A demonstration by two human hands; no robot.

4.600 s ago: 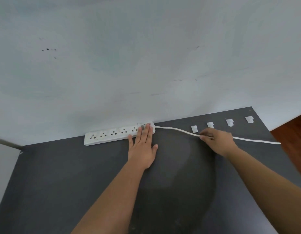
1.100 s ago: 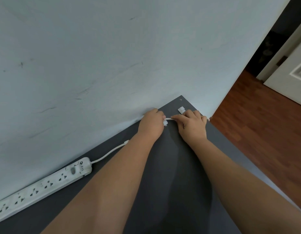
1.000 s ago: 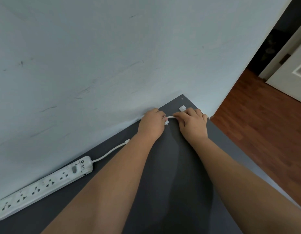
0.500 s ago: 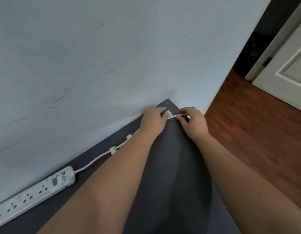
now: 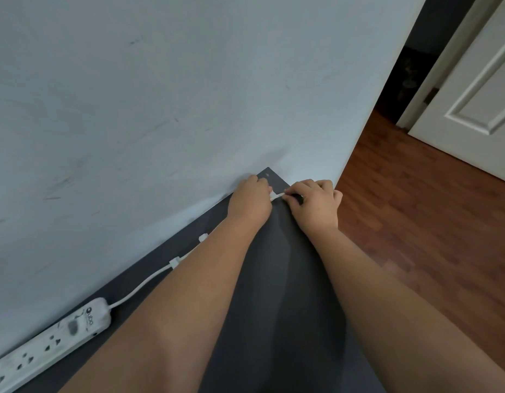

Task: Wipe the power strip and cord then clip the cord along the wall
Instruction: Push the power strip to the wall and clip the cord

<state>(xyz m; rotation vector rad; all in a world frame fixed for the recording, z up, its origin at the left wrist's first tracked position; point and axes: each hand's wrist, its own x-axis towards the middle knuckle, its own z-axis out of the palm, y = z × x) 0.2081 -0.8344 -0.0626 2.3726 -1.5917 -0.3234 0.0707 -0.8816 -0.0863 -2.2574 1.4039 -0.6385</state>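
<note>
Cord runs from the power strip at near left along the foot of the wall, through two small clips, then passes under your left forearm to the far corner of the dark table. Your left hand is curled down over the cord there, its hold hidden. Just right of it, your right hand pinches the cord's short visible stretch between thumb and fingers, closed on it.
</note>
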